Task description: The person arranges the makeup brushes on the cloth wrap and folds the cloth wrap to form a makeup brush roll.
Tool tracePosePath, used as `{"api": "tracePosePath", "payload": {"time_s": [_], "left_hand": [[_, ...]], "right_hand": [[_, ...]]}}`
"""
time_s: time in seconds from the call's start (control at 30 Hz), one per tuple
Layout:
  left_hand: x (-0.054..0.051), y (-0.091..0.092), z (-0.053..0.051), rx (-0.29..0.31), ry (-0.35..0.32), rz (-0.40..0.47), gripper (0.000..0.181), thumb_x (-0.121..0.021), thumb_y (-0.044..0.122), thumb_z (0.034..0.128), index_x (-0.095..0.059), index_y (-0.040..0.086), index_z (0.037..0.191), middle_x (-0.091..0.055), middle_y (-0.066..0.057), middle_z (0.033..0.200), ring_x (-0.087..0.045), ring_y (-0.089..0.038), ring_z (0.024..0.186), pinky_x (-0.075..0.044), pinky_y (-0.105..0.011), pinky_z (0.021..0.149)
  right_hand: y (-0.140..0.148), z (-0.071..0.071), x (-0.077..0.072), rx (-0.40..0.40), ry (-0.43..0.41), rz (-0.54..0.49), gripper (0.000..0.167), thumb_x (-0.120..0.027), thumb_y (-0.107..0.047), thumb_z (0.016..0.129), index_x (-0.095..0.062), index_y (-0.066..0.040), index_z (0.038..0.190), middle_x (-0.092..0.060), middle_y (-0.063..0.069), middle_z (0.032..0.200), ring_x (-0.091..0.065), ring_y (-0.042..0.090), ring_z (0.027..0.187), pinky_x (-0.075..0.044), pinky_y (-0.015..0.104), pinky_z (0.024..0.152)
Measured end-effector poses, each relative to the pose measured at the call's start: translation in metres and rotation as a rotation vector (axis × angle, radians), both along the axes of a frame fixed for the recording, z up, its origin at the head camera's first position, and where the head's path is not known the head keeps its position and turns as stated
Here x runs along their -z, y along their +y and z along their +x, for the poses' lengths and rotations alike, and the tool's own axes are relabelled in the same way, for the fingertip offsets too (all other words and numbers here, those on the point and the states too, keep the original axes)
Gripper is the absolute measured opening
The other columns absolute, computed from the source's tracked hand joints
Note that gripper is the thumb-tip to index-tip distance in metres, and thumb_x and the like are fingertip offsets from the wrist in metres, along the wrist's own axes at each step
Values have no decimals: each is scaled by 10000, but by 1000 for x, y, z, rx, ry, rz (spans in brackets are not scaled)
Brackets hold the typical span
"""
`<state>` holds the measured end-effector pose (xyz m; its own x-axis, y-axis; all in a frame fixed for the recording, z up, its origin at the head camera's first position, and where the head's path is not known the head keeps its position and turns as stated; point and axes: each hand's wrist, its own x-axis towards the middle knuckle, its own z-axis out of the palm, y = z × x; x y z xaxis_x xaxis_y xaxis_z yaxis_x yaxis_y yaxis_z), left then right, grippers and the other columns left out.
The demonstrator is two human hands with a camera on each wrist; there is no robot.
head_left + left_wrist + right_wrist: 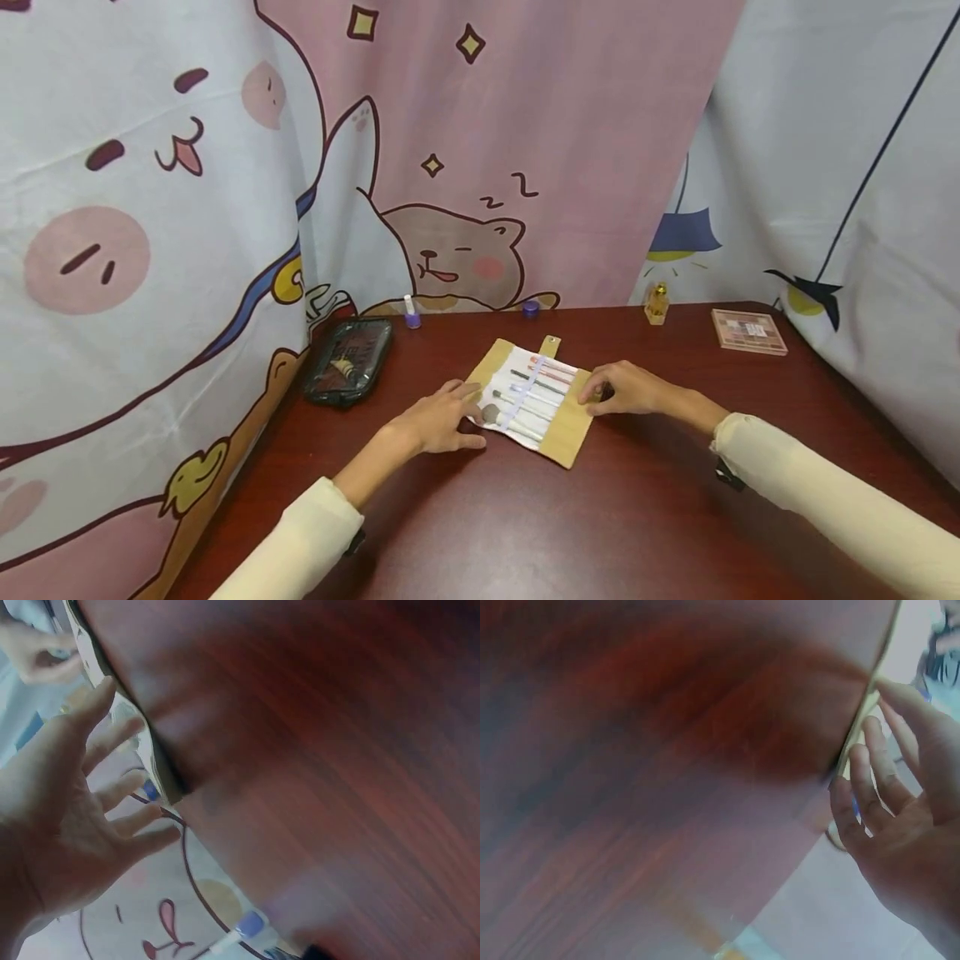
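A tan and white brush roll [566, 421] lies unfolded on the table, with several makeup brushes [525, 408] held under its lilac band. At its left edge my left hand [442, 417] rests with spread fingers, the fingertips touching the cloth and the thumb apart near the lower corner. My right hand [626, 389] pinches the roll's right tan edge between thumb and index finger. The other right fingers curve loosely beside the edge in the right wrist view. A strap with a snap [551, 344] sticks out from the roll's far side.
On the left lies a black-edged clear pouch [348, 362]. Along the back stand a purple and white nail polish bottle [412, 312], a small purple jar [531, 308] and a gold perfume bottle [657, 305]. An eyeshadow palette [748, 332] lies at right. Printed curtains [562, 150] border the table.
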<state>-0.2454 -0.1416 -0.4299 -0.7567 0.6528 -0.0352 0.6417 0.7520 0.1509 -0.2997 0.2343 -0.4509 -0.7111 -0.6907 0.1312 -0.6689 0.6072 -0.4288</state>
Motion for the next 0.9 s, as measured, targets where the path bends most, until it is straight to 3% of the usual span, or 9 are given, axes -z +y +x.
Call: {"api": "tracePosePath", "payload": {"time_s": [0.13, 0.23, 0.37, 0.47, 0.6, 0.73, 0.9], "left_hand": [[-2, 13, 12, 104, 10, -7, 273, -772, 445, 932, -797, 263, 1133, -444, -110, 1601, -390, -331, 1463, -534, -541, 973], [-3, 22, 19, 155, -2, -14, 266, -762, 432, 947, -798, 285, 1166, -442, -97, 1605, -374, -335, 1484, -517, -521, 1015], [-1, 29, 22, 193, -17, 1, 263, -739, 437, 965, -793, 313, 1191, -459, -63, 1594, -366, -307, 1495, -501, -519, 1038], [1, 27, 19, 180, 1, 43, 264, -739, 445, 963, -793, 316, 1187, -526, -33, 1531, -429, -225, 1443, -523, -484, 1007], [2, 17, 12, 110, 37, 101, 315, -767, 467, 933, -797, 265, 1173, -627, 6, 1375, -542, -161, 1304, -533, -425, 984], [3, 6, 7, 58, 20, 119, 454, -815, 529, 867, -789, 213, 1193, -649, 37, 1271, -590, -146, 1190, -519, -384, 988], [11, -1, 7, 54, 11, 119, 533, -860, 526, 820, -780, 173, 1211, -644, 21, 1262, -602, -166, 1172, -521, -378, 983]], "right_hand": [[10, -11, -2, 18, 4, 6, 118, -831, -90, 879, -814, -135, 988, -732, -30, 998, -674, 203, 907, -572, 436, 817], [9, -15, 0, 13, 50, 13, 141, -800, -19, 886, -808, -104, 999, -742, 14, 1015, -699, 228, 944, -575, 475, 847], [5, -9, 2, 32, 139, 40, 140, -792, -32, 905, -803, -121, 1013, -743, 9, 1028, -709, 206, 964, -586, 442, 825], [2, 5, 2, 36, 174, 37, 129, -803, -107, 919, -803, -161, 1036, -732, -43, 1027, -691, 141, 916, -587, 382, 775], [-3, 29, 0, -26, 177, -2, 130, -802, -211, 935, -800, -192, 1063, -723, -79, 1051, -654, 96, 848, -572, 349, 719], [-5, 48, 2, -59, 208, 35, 233, -798, -386, 927, -798, -224, 1094, -707, -106, 1139, -660, 83, 971, -573, 363, 802], [-3, 59, 10, -71, 261, 70, 428, -824, -522, 861, -788, -213, 1156, -665, -74, 1226, -635, 112, 1106, -554, 411, 913]]}}
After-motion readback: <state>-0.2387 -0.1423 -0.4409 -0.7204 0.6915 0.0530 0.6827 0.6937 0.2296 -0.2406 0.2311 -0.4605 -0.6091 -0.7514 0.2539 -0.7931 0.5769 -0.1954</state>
